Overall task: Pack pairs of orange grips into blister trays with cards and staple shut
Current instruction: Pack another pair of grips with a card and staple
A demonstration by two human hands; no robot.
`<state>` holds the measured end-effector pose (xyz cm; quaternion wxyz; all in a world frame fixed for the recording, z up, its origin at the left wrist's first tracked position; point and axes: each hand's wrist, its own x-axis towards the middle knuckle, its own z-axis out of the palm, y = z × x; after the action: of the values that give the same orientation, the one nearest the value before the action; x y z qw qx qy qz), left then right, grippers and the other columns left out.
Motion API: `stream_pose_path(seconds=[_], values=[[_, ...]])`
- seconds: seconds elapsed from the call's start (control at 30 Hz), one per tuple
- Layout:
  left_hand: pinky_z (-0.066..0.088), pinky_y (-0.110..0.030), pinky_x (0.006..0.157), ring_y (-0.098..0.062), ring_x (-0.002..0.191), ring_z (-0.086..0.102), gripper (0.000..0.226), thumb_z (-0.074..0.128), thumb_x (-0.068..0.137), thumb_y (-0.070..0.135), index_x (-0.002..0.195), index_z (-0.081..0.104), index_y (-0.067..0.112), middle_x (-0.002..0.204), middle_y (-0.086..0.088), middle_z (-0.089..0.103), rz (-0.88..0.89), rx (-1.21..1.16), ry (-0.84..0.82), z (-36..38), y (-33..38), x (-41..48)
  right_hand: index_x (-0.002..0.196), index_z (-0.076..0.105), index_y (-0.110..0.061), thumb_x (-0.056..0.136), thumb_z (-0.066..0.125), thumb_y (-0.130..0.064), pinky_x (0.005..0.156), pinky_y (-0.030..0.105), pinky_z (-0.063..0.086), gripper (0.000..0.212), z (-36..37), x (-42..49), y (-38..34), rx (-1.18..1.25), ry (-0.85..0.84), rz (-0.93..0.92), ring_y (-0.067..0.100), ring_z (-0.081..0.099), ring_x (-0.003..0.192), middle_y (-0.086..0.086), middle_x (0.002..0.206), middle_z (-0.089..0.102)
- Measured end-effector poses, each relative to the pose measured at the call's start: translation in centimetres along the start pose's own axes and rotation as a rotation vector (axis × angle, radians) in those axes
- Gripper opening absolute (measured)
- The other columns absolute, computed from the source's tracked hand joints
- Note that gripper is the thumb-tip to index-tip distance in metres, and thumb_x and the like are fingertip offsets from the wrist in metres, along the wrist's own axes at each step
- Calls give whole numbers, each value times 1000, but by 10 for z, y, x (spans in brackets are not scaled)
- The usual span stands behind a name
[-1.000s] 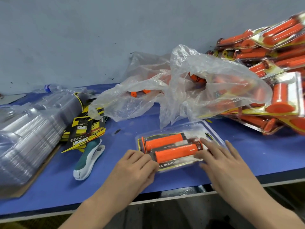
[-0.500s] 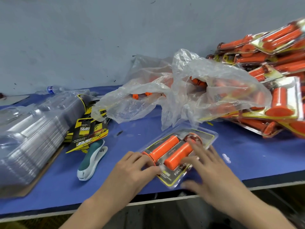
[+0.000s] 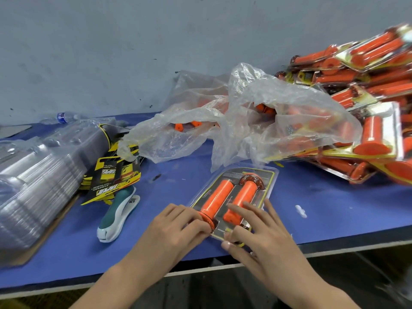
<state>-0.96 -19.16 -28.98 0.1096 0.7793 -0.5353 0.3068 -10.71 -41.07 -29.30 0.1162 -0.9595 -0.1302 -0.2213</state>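
Under the right hand (image 3: 265, 238), the blister tray's (image 3: 270, 175) corner lies hidden.

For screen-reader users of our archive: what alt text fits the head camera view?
A clear blister pack holding two orange grips lies on a blue table; the left hand grips its near end, the right hand presses on top. A stapler, cards and empty trays lie left; finished packs pile up right.
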Motion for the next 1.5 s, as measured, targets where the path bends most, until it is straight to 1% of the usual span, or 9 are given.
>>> stream_pose_path(seconds=[0.2, 0.53, 0.7, 0.87, 0.93, 1.03, 1.33, 1.43, 1.5], values=[[43, -25, 79, -11, 87, 56, 13, 64, 95, 33, 102, 58, 24, 98, 6, 65, -1, 65, -4, -2, 3, -1, 94, 58, -40, 99, 36, -55, 109, 55, 37, 26, 3, -5, 2, 10, -3, -10, 20, 44, 137, -8, 142, 52], [38, -27, 72, -14, 77, 48, 24, 60, 96, 46, 93, 56, 22, 88, 4, 58, -59, 125, 58, 0, 1, -4, 96, 55, -43, 100, 30, -58, 113, 45, 23, 29, 3, -7, 3, 52, -38, 10, 16, 37, 141, -12, 147, 47], [42, -29, 80, -17, 85, 56, 14, 52, 99, 34, 93, 60, 24, 90, 8, 63, -96, 137, 29, -5, -11, -10, 99, 50, -42, 99, 26, -62, 119, 39, 10, 32, 0, -9, 10, 184, -103, 30, 5, 17, 148, -19, 154, 32], [39, -28, 81, -16, 81, 53, 13, 56, 98, 29, 91, 65, 21, 90, 7, 63, -45, 171, -1, -12, 4, -6, 95, 54, -38, 84, 59, -43, 107, 54, 36, 13, 4, -3, -6, -79, 20, 34, 27, 53, 129, -4, 134, 59], [39, -29, 80, -16, 79, 51, 12, 57, 98, 28, 91, 65, 21, 89, 6, 62, -32, 168, -14, -13, 13, -3, 88, 60, -34, 78, 71, -42, 104, 61, 36, 17, 5, 2, -8, -120, 80, 49, 32, 61, 119, -3, 123, 66], [43, -29, 76, -17, 76, 51, 15, 57, 98, 27, 89, 67, 21, 86, 6, 62, -43, 179, -21, -18, 20, -1, 81, 65, -28, 82, 67, -36, 104, 66, 35, 9, 7, 5, -10, -226, 174, -1, 34, 65, 111, 3, 116, 70], [46, -24, 79, -13, 83, 51, 10, 60, 98, 28, 92, 62, 19, 89, 5, 58, 0, -32, -22, -12, 32, 3, 80, 68, -26, 89, 50, -38, 103, 48, 34, 23, 7, -3, -19, 25, 243, -44, 17, 68, 104, -2, 121, 68], [47, -26, 83, -14, 86, 55, 12, 67, 95, 26, 89, 61, 18, 89, 5, 58, 44, -191, -34, -16, 29, 5, 83, 65, -26, 87, 66, -24, 108, 43, 32, 4, 2, -5, -7, 150, 178, -133, 13, 64, 109, -6, 126, 63], [47, -28, 82, -14, 85, 55, 15, 67, 95, 28, 87, 59, 18, 90, 5, 57, 64, -255, -62, -18, 31, 5, 85, 63, -28, 85, 67, -17, 113, 41, 28, 11, -5, -7, 3, 186, 116, -162, 11, 58, 113, -7, 127, 58]])
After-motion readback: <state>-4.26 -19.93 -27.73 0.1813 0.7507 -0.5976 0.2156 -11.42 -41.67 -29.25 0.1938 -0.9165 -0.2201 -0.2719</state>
